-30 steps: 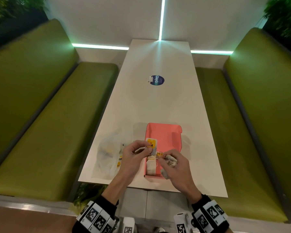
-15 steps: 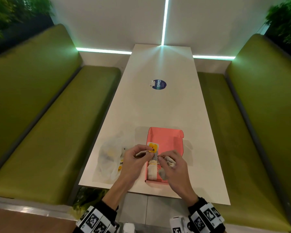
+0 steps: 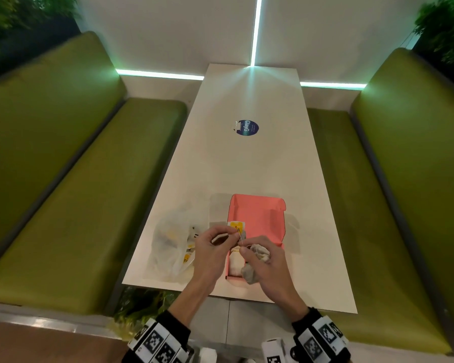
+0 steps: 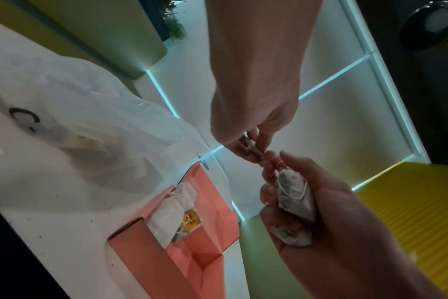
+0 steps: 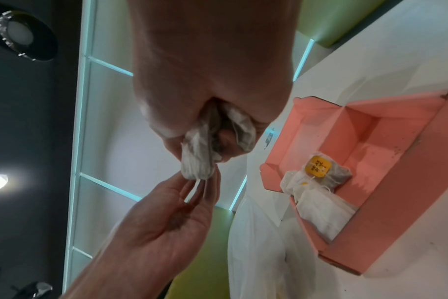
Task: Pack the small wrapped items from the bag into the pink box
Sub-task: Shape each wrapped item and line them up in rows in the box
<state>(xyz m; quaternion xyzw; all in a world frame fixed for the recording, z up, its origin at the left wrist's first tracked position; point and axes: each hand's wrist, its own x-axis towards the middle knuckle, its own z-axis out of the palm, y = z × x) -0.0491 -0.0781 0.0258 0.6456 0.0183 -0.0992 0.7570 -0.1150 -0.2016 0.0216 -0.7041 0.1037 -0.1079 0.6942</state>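
Note:
The open pink box (image 3: pixel 257 205) lies at the near end of the white table. In its near half lie pale tea bags (image 3: pixel 236 263), one with a yellow tag (image 3: pixel 236 226). Just above that end, my right hand (image 3: pixel 247 251) grips two crumpled grey tea bags (image 3: pixel 260 254). My left hand (image 3: pixel 236 238) pinches the thin string coming off them. The left wrist view has the left hand (image 4: pixel 256 149) above the held tea bags (image 4: pixel 294 196). From the right wrist, the right hand (image 5: pixel 212 145) clutches the bags (image 5: pixel 197 161), and the left hand (image 5: pixel 205 188) pinches below.
A crumpled clear plastic bag (image 3: pixel 172 242) with more yellow-tagged items lies left of the box, at the table's left edge. A round blue sticker (image 3: pixel 247 127) marks the table's middle. Green benches (image 3: pixel 63 192) flank both sides. The box's far half (image 5: pixel 358 137) holds nothing.
Both hands have stayed over the box's near end. The left fingers have drawn in beside the right hand's tea bags and now pinch their string. The head view has shifted slightly.

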